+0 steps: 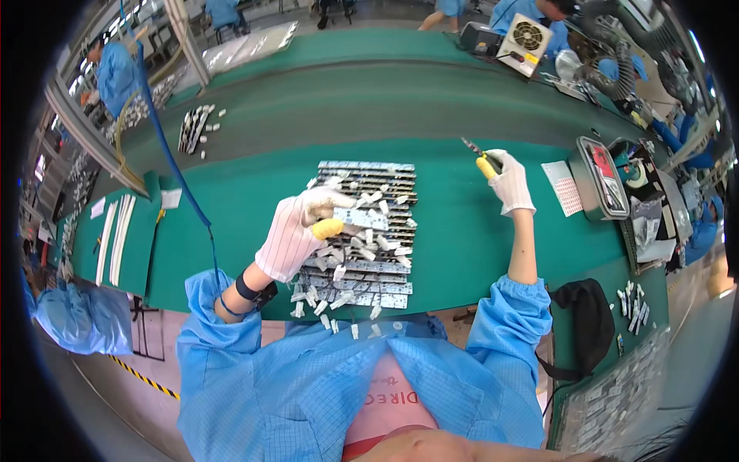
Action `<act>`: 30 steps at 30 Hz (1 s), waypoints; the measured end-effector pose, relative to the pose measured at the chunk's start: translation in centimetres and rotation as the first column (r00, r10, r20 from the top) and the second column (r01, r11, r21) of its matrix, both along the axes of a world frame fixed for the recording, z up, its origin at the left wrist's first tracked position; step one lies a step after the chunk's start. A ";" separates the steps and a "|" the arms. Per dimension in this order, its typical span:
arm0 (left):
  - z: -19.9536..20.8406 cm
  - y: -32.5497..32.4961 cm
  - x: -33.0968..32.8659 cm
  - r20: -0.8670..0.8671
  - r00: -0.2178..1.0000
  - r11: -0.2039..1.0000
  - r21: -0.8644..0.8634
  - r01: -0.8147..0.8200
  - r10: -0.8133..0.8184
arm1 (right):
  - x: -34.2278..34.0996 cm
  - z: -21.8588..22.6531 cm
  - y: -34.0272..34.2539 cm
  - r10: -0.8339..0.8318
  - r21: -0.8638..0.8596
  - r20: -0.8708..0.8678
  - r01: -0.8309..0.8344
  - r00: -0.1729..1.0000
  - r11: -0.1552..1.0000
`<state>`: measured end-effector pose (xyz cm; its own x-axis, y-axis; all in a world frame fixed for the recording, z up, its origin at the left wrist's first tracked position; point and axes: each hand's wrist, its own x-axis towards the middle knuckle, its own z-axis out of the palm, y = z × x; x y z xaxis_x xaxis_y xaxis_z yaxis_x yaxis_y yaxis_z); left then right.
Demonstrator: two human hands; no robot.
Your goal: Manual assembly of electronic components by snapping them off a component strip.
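Note:
My left hand, in a white striped glove with a yellow thumb cover and a dark band at its wrist, is closed on a pale circuit board. It holds the board just above a stack of long circuit boards with many white connectors on short leads. Off to the right, my gloved right hand grips a slim pointed hand tool, its tip toward the upper left. The tool's exact kind is too small to make out. Fingers and glove hide its handle.
A green mat covers the bench. At right stand a grey bin and a label sheet; a black cloth lies nearer. White strips are at left, below a hanging blue cord. Boards lie beyond; people work nearby.

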<state>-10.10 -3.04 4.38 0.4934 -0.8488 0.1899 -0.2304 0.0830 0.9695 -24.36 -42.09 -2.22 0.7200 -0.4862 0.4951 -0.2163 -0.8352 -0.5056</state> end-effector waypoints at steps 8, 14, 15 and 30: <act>-0.6 -0.1 4.5 0.593 0.792 0.989 -0.072 -0.127 0.145 | 4.8 7.3 12.6 0.491 0.215 -0.050 -0.471 0.869 0.855; -1.6 -0.5 7.3 0.623 0.774 0.993 -0.059 -0.097 0.113 | 7.9 9.1 16.6 0.584 0.167 -0.260 -0.559 0.769 0.812; -1.6 -0.5 7.6 0.635 0.765 0.995 -0.059 -0.084 0.103 | 8.4 8.8 16.5 0.585 0.179 -0.267 -0.557 0.766 0.811; -2.7 -1.1 9.9 0.443 0.884 0.989 -0.077 -0.129 0.150 | 8.6 6.9 11.1 0.273 0.260 -0.330 -0.191 0.904 0.947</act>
